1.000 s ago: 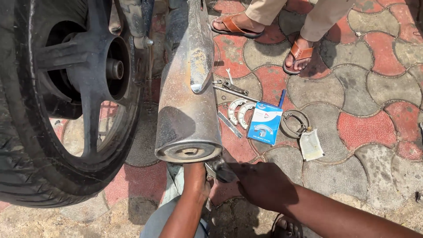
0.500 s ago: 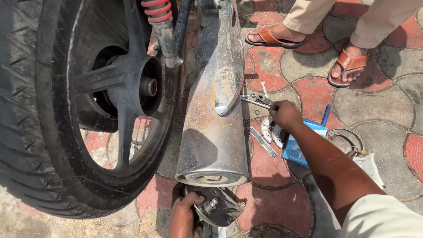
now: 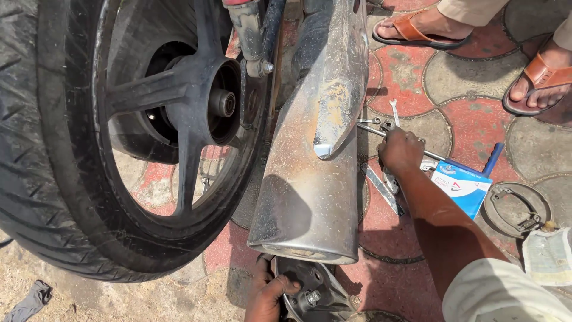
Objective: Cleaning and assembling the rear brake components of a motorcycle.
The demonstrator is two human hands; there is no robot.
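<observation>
Down low, near the bottom edge, the left hand (image 3: 266,292) grips a round dark metal part (image 3: 310,289) with a bolt in its middle. Its fingers are curled tight on the part's left rim. This part sits just under the near end of the big dusty silver exhaust pipe (image 3: 313,179).

Farther away and to the right, the right hand (image 3: 400,149) reaches out over the ground. Its fingers are closed on a thin metal wrench (image 3: 374,126), which lies just right of the exhaust pipe. A small silver spanner (image 3: 394,111) lies just beyond the hand. Another flat metal tool (image 3: 381,188) lies on the ground nearer, partly under the arm.

Right of the hand lies a blue and white box (image 3: 462,188), with a blue handle (image 3: 493,160) sticking out past it. Farther right sits a round metal ring part (image 3: 515,209), and a clear bag (image 3: 547,256) lies near it.

On the left stands a big black wheel (image 3: 149,137) with a thick tyre. At the far right, another person's feet in orange sandals (image 3: 417,30) stand on the red and grey paving stones (image 3: 471,119).
</observation>
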